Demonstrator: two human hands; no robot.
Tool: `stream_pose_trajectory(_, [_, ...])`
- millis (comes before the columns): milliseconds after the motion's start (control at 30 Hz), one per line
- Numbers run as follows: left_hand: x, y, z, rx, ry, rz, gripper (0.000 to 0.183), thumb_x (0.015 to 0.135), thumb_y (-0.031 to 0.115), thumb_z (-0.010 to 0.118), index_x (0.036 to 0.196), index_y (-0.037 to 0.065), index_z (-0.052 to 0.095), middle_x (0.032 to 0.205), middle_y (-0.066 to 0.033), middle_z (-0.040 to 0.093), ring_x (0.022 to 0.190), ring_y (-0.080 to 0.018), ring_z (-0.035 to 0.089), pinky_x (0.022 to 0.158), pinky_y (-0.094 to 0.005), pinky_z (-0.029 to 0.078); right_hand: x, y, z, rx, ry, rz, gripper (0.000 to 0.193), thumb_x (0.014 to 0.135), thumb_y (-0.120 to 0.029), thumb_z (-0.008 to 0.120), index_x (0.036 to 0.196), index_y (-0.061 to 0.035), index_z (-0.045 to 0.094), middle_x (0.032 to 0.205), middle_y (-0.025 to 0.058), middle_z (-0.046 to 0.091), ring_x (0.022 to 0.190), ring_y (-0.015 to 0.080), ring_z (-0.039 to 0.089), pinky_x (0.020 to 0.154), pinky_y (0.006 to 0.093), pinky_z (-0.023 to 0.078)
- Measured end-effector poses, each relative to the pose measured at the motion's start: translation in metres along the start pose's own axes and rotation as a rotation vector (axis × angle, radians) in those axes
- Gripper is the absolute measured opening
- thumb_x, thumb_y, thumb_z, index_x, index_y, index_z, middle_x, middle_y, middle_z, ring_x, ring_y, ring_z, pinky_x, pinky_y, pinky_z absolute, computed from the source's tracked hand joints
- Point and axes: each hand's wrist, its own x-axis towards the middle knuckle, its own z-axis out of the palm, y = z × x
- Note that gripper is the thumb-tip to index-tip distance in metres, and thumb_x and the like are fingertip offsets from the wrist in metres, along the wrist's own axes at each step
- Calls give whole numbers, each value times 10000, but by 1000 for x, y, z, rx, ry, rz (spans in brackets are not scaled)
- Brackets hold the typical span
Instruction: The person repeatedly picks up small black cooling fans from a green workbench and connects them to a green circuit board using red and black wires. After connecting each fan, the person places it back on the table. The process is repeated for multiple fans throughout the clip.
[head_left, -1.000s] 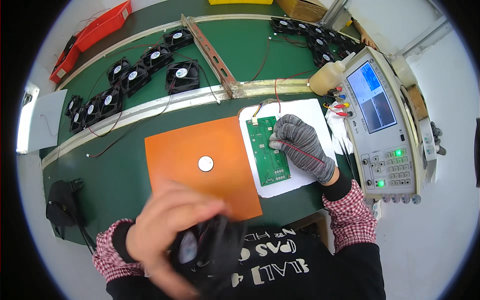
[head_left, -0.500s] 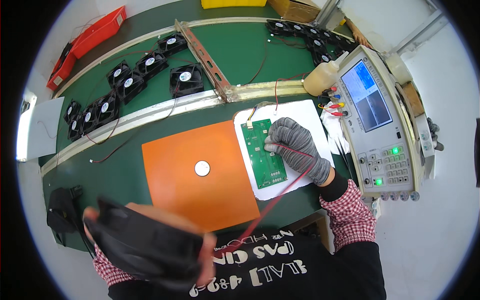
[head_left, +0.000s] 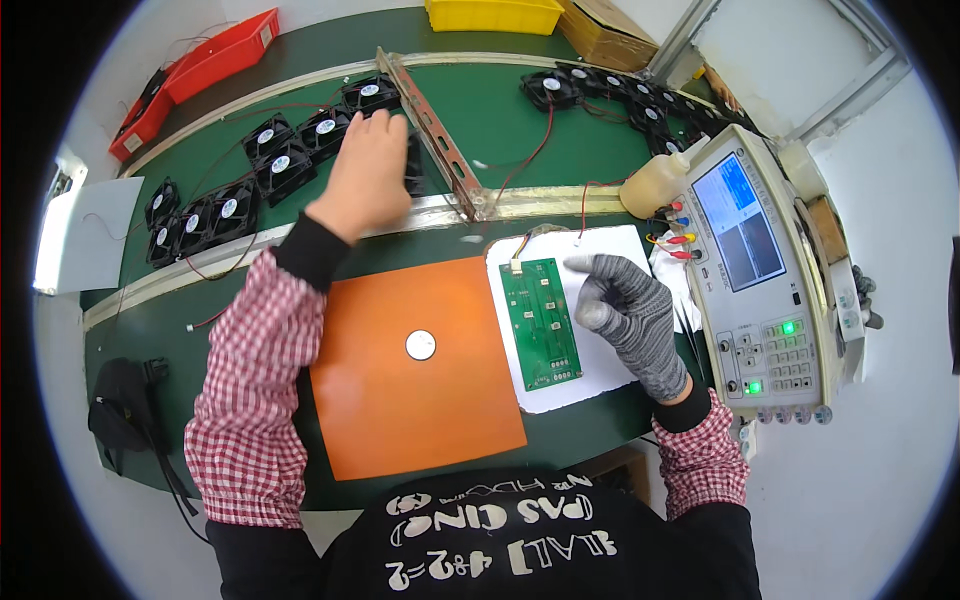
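Note:
My bare left hand reaches across the bench, its fingers curled over a black cooling fan beside the slotted metal bar. Most of that fan is hidden beneath the hand, and its visible edge is blurred. My right hand, in a grey knit glove, hovers at the right edge of the green circuit board. Its thumb and forefinger are apart with nothing between them. The board lies on a white pad, with a wired connector at its upper end.
An orange mat bears a white disc. Fans stand left of the metal bar; more fans stand beyond it. At right are a tester and a bottle. Red bins stand far left.
My left hand has let go of the near fan and reached forward to another. A fan has joined the right-hand group. My right hand has released the red wire and opened.

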Motion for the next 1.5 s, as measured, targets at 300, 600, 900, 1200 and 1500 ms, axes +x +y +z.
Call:
stream_pose_trajectory(300, [-125, 81, -115, -341, 739, 562, 759, 675, 373, 860, 1237, 33, 480, 1224, -194, 511, 1058, -343, 608, 918, -485, 528, -15, -15, 41, 89, -710, -326, 128, 868, -131, 727, 901, -13, 689, 920, 92, 637, 860, 240, 639, 751, 342, 503])
stream_pose_trajectory(600, [-143, -45, -111, -1324, 658, -556, 310, 1034, 257, 509, 1287, 82, 547, 1122, -37, 549, 1031, -145, 549, 841, -298, 499, -24, -2, 4, -48, -685, -142, 132, 843, -129, 726, 966, -82, 736, 919, 76, 678, 858, 217, 658, 767, 342, 533])
stream_pose_trajectory(900, [-170, 79, -70, -1419, -360, -164, 170, 918, 79, 640, 1077, 20, 625, 1025, -34, 633, 953, -110, 589, 855, -262, 465, -15, -8, 54, -367, -433, -658, 668, 775, -116, 718, 1407, -114, 502, 1218, 150, 587, 1091, 326, 600, 946, 408, 505])
stream_pose_trajectory(1200, [-136, 4, -95, -1559, 742, -735, 316, 999, 317, 531, 1180, 59, 557, 963, -26, 600, 824, -81, 619, 652, -231, 512, 13, 21, -17, -754, -66, -343, 147, 817, -92, 687, 955, -61, 726, 908, 94, 642, 857, 253, 632, 763, 344, 519])
stream_pose_trajectory(1500, [-161, 52, -33, -729, -128, 11, 684, 703, 281, 823, 1259, 32, 514, 1209, -148, 498, 1112, -311, 508, 972, -444, 401, 14, 41, 2, -406, -15, -193, 130, 832, -58, 705, 960, -38, 709, 882, 99, 659, 848, 238, 654, 776, 327, 522])
